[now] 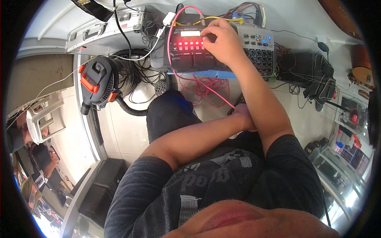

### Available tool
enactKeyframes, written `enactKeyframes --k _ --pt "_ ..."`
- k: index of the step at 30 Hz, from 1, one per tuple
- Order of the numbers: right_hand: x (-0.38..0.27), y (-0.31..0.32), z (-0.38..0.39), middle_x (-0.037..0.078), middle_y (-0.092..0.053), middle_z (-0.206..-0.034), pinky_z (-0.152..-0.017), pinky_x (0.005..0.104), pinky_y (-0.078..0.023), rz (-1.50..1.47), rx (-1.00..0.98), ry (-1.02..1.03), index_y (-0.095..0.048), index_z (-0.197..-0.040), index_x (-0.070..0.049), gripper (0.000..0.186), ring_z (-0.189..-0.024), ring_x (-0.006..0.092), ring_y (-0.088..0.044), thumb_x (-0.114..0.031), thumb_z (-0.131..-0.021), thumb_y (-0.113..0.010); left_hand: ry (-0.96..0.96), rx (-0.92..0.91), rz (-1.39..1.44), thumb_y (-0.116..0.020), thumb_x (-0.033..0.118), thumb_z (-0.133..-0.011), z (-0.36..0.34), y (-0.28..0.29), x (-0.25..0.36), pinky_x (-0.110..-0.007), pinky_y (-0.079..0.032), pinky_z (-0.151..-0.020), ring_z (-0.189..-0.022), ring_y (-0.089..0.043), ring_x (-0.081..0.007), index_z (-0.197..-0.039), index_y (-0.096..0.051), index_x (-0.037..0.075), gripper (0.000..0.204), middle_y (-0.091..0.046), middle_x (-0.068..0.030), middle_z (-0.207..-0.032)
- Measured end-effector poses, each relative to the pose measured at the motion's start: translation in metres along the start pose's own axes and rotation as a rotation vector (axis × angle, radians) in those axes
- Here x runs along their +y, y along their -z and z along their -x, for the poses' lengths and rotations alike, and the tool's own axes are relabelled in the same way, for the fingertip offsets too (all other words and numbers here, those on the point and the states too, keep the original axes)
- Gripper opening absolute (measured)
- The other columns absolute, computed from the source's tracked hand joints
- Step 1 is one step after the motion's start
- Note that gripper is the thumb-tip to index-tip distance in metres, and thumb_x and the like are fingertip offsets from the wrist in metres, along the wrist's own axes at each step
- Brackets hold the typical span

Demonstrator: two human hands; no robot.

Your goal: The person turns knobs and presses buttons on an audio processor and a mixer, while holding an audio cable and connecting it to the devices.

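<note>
A black multi-effects pedal with a small lit screen and a row of red lights lies at the top centre. My right hand reaches over its right side, thumb and forefinger pinched beside the screen; what the fingertips grip is hidden. Under my right forearm my left hand is closed where a pink cable runs into it. That cable passes down across the pedal's left part, and a pink loop is plugged in at its top edge. Beside the pedal stands a grey audio mixer with blue lights.
A black vacuum cleaner with orange latches stands on the left, its hose curving near my knee. Behind it lies a silver hard case. Coiled pink cable and black cords cover the floor. A guitar shows at far right.
</note>
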State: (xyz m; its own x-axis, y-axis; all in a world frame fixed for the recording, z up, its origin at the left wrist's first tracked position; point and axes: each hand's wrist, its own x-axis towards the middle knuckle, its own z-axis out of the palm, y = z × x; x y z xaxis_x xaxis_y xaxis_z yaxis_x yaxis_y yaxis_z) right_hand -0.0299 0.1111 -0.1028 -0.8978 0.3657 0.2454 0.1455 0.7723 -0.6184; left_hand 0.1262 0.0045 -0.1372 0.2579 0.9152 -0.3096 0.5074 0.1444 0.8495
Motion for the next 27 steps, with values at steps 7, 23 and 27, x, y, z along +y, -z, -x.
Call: enactKeyframes --k 7,23,27 --pt "0.002 -0.001 -0.001 0.009 -0.07 -0.12 -0.102 0.0434 -0.057 0.017 -0.01 0.02 -0.082 -0.101 -0.007 0.017 -0.116 0.032 -0.07 -0.015 -0.086 -0.086 -0.011 0.021 -0.019 -0.062 0.056 -0.106 -0.001 -0.003 -0.002 -0.048 -0.046 -0.124 -0.153 -0.056 -0.0336 -0.161 -0.06 0.026 0.063 -0.06 -0.0101 -0.167" --pt "-0.027 -0.016 -0.02 0.004 -0.072 -0.122 -0.104 0.0536 -0.048 0.195 -0.074 0.188 -0.081 -0.118 -0.022 0.029 -0.122 0.0321 -0.065 -0.033 -0.091 -0.085 -0.135 0.185 -0.112 -0.059 0.058 -0.107 -0.011 -0.03 -0.016 -0.051 -0.031 -0.133 -0.162 -0.042 -0.032 -0.165 -0.057 0.027 0.065 -0.051 -0.0056 -0.175" --pt "-0.038 -0.033 -0.023 0.001 -0.07 -0.123 -0.106 0.0528 -0.045 0.219 -0.157 0.139 -0.085 -0.113 -0.024 0.023 -0.127 0.0301 -0.062 -0.033 -0.091 -0.086 -0.178 0.206 0.013 -0.062 0.06 -0.106 -0.018 -0.034 -0.029 -0.051 -0.03 -0.133 -0.164 -0.04 -0.0308 -0.167 -0.054 0.026 0.07 -0.047 -0.0043 -0.177"
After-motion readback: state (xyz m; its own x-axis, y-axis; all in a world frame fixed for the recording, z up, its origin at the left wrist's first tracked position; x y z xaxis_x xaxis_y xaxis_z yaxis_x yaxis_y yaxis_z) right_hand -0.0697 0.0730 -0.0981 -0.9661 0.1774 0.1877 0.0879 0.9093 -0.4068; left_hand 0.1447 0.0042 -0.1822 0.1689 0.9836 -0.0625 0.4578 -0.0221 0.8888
